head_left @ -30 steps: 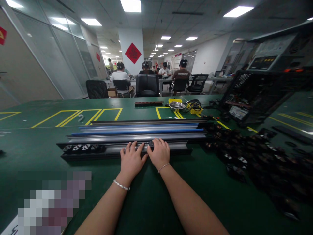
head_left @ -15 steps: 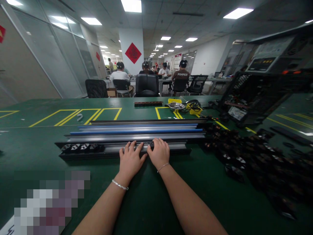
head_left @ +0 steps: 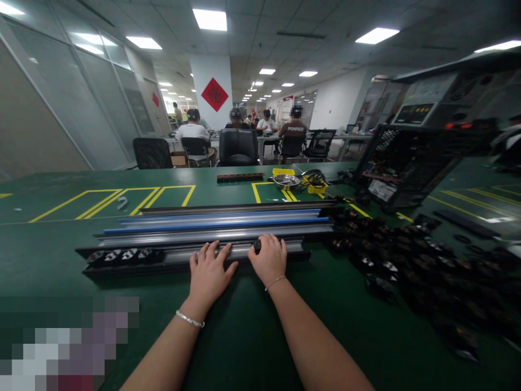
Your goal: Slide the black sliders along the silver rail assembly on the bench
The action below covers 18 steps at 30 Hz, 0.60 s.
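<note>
My left hand [head_left: 209, 274] rests with spread fingers on the nearest metal channel rail [head_left: 179, 257]. To its right, my right hand [head_left: 268, 258] is closed on a small black part [head_left: 257, 246], held at the same rail; its exact kind is hard to make out. Several black parts with shiny faces [head_left: 129, 254] sit in a row inside the rail's left end. Behind lie more long rails, one of them with blue edges [head_left: 220, 221]. A large heap of black parts [head_left: 407, 266] covers the table to the right.
An opened computer case [head_left: 407, 168] stands at the back right. Near it are a metal bowl [head_left: 286, 181], yellow holders [head_left: 314, 186] and cables. A dark strip [head_left: 240, 177] lies at the back of the green table [head_left: 154, 315]. Several people sit beyond, among chairs [head_left: 238, 146].
My right hand has shifted slightly right, away from the left, with the black part showing more clearly. The left hand stays spread on the rail. The whole view has tilted and moved a little.
</note>
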Each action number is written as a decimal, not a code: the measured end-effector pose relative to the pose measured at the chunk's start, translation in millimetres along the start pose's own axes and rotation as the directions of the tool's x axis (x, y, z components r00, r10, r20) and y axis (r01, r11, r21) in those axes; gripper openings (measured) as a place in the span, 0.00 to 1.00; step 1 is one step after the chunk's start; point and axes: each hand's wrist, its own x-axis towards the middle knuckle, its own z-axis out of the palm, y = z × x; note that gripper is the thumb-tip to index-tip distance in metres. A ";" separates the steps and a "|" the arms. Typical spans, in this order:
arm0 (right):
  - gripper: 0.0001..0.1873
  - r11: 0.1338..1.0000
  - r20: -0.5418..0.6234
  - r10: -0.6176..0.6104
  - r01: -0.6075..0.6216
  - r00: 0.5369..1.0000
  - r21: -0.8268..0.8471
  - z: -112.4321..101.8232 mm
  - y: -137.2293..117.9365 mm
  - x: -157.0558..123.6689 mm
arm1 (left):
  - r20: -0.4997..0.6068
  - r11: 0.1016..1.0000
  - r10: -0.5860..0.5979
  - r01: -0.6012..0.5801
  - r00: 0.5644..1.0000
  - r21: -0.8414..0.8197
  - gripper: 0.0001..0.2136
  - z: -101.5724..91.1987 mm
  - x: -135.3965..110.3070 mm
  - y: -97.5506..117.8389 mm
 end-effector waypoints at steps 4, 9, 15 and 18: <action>0.15 1.000 0.013 0.009 -0.009 1.000 -0.022 -1.3 4.0 2.3 | 0.001 1.000 -0.011 0.011 1.000 -0.029 0.22 -2.5 0.1 -1.3; 0.16 0.998 0.042 -0.021 0.023 0.999 -0.051 -4.5 9.9 5.3 | 0.001 0.998 -0.022 0.022 1.000 -0.062 0.21 -3.3 0.2 -3.8; 0.16 0.996 0.029 -0.015 0.017 0.999 -0.086 -7.1 16.5 6.2 | -0.020 0.995 -0.040 0.038 0.999 -0.095 0.20 -3.7 1.3 -7.8; 0.18 0.996 0.022 -0.020 0.022 1.000 -0.088 -6.7 18.2 6.0 | -0.045 0.993 -0.046 0.041 0.998 -0.110 0.19 -2.9 2.3 -10.7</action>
